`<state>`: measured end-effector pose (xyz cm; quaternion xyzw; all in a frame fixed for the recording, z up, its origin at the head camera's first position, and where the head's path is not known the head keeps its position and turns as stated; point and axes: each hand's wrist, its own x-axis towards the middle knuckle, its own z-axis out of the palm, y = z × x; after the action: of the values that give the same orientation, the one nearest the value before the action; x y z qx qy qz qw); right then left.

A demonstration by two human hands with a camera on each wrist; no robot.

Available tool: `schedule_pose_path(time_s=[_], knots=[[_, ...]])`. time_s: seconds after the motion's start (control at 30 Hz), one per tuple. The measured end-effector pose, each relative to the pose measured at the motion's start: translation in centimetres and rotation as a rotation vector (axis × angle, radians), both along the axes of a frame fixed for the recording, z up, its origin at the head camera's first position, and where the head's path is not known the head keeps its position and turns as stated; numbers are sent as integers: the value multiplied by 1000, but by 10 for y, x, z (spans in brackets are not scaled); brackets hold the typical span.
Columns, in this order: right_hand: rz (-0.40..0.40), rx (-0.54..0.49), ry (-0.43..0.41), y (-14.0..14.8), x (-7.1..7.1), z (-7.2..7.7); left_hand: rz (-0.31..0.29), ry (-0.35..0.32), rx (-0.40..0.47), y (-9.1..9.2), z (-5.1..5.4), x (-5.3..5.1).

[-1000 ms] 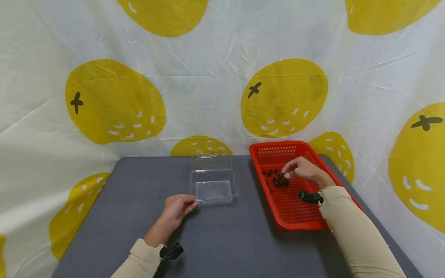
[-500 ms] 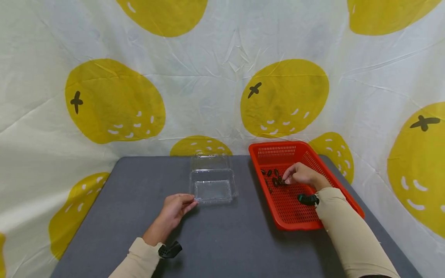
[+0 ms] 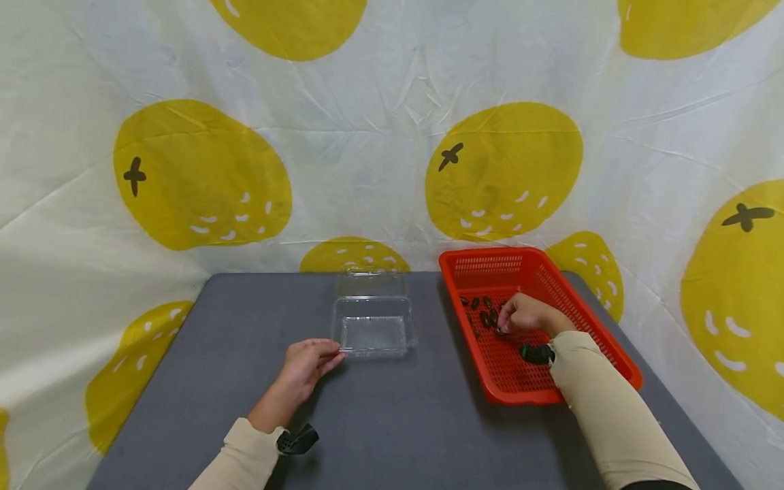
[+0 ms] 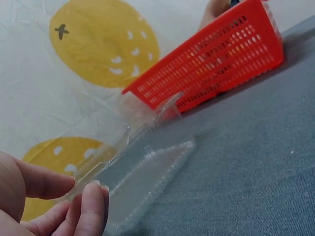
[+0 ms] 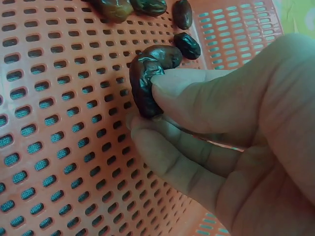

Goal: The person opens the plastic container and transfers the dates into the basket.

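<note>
In the right wrist view, my right hand point(image 5: 211, 128) pinches a dark, wrinkled, glossy date point(image 5: 143, 81) between thumb and fingers. It is inside the red perforated basket point(image 3: 533, 397), close to the basket floor. Several more dates point(image 3: 475, 303) lie loose around that hand, toward the basket's left side. My left hand point(image 3: 306, 367) pinches the near left corner of a clear plastic clamshell box point(image 3: 373, 333) between thumb and fingertips. The box stands on the table with its lid point(image 3: 371, 284) folded back behind it, and no dates show inside.
The grey cloth-covered table point(image 3: 404, 435) carries the box in the middle and the basket at the right. A white curtain point(image 3: 355, 170) with yellow fruit prints hangs close behind and along the sides. The basket's raised walls surround the right hand.
Inside the basket, my right hand has moved slightly nearer to me and lower, and its fingers now hold a date. My left hand stays at the box corner.
</note>
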<state>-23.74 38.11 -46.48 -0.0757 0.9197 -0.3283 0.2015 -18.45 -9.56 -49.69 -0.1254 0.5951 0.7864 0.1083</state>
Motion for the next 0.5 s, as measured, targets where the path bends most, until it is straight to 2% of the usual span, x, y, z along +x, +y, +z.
schedule_pose_path(time_s=[0.17,0.3,0.37,0.5], knots=[[14,29,34,-4,0,-2,4,5,-23,-1,1,2],[3,95,133,-5,-1,3,5,34,-112,-3,6,-1],[-15,116,196,-6,-2,10,18,74,-199,-5,10,-4],[-63,123,322,-16,-3,29,16,182,-473,-10,23,-13]])
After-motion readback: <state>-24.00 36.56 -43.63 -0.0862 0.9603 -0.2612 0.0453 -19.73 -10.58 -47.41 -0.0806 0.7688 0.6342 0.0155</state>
